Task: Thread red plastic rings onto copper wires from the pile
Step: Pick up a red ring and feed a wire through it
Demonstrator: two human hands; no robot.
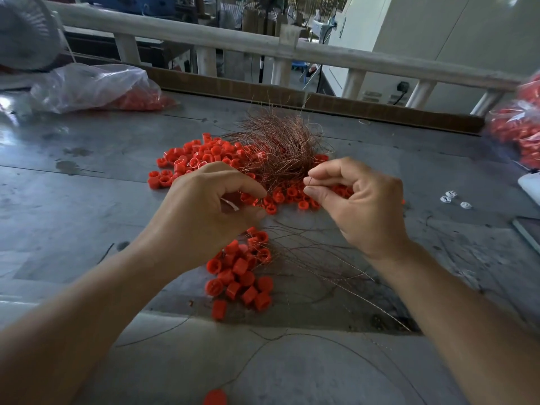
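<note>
A grey metal table (87,185) fills most of the view, and a pale rail (204,39) runs along behind its far edge. A fan (23,30) is seen at the far left corner, blurred. A clear left bag (87,86) lies on the table below the fan with red rings showing inside it. A right bag (517,127), also holding red rings, is cut off by the right edge.

At the middle of the table a ring pile (198,159) of loose red plastic rings is spread. A wire pile (280,144) of tangled copper strands sits on its right part and stands up above the rings.

Both forearms reach in from the bottom corners. The left hand (204,211) is held over the near edge of the ring pile with its fingers curled. Something reddish shows inside the curl, but whether a ring is gripped there cannot be told. The right hand (359,206) is raised just beside the near side of the wire pile. A thin wire (309,181) is pinched between its thumb and forefinger. The two hands are near each other and do not touch.

Nearer the person, between the forearms, a cluster of near rings (239,273) lies on the table. Loose strands (321,258) fan out from it to the right. A few white bits (451,197) are scattered well to the right of the hands. A lone ring (214,397) is seen at the bottom edge.
</note>
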